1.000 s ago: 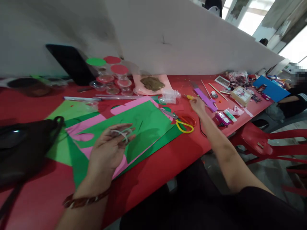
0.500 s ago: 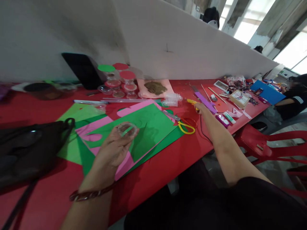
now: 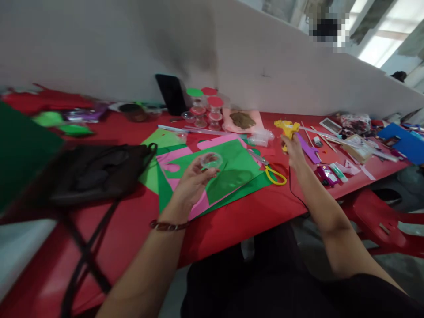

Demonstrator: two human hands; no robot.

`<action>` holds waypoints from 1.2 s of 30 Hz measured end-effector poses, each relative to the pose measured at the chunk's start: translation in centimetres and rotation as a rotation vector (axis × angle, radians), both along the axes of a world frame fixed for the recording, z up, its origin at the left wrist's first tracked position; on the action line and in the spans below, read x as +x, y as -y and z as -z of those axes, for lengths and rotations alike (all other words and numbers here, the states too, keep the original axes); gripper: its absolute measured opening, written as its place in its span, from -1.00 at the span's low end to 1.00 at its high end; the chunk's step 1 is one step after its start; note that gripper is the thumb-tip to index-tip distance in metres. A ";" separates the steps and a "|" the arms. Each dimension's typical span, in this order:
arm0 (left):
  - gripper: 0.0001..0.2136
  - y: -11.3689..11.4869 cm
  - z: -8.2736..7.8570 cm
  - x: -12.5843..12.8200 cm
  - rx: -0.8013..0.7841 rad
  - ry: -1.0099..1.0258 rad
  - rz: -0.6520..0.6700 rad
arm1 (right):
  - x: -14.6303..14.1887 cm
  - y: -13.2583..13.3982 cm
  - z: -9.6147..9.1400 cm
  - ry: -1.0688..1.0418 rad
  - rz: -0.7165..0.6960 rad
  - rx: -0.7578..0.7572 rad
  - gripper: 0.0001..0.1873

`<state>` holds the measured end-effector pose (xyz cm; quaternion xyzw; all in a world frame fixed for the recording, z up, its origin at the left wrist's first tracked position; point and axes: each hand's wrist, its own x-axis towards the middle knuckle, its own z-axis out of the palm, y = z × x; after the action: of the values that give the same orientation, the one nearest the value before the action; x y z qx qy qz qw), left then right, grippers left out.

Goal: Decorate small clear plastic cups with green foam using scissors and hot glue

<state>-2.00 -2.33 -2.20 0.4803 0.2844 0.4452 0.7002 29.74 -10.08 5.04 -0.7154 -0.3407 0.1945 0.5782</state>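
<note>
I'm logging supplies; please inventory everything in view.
Table: one, red, across view
Wall: one, grey, behind table
Sheets: several, green and pink, centre
Clear piece: one, colourless, centre
Glue gun: one, yellow, right
Scissors: one, yellow and red handles, beside sheets
Containers: several, red and green tops, near wall
Phone: one, black, near wall
Heap: one, brown, near wall
Bag: one, dark, left
Board: one, blue, far right
Chair: at least one, red, right
Clutter: uncounted, mixed, both ends
Left hand: one, holding clear piece
Right hand: one, holding glue gun
</note>
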 end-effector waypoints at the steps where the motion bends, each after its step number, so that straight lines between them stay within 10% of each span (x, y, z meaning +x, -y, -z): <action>1: -0.51 0.1 0.0 0.1 0.021 -0.003 -0.008 | -0.8 0.1 -0.2 -0.026 -0.021 0.025 -0.70; 11: -0.51 -0.4 0.3 -0.1 0.091 -0.125 0.054 | -10.7 2.8 -0.4 -0.612 -0.517 0.118 -0.45; 18: -0.52 -0.3 -0.4 -1.0 0.032 -0.203 0.155 | -12.0 5.2 1.7 -0.212 -0.555 -0.022 -0.55; 25: -0.53 -0.6 -0.8 -1.9 0.062 -0.206 0.280 | -11.1 8.5 1.1 -0.266 -0.710 -0.126 -0.50; 36: -0.60 -2.1 0.1 -3.0 -0.030 -0.159 0.242 | -8.8 0.0 0.5 -0.151 -0.969 -0.013 -0.35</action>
<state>-4.97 -0.25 -2.30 0.5343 0.2857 0.3135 0.7312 20.94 -10.08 4.53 -0.4620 -0.5901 0.4947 0.4400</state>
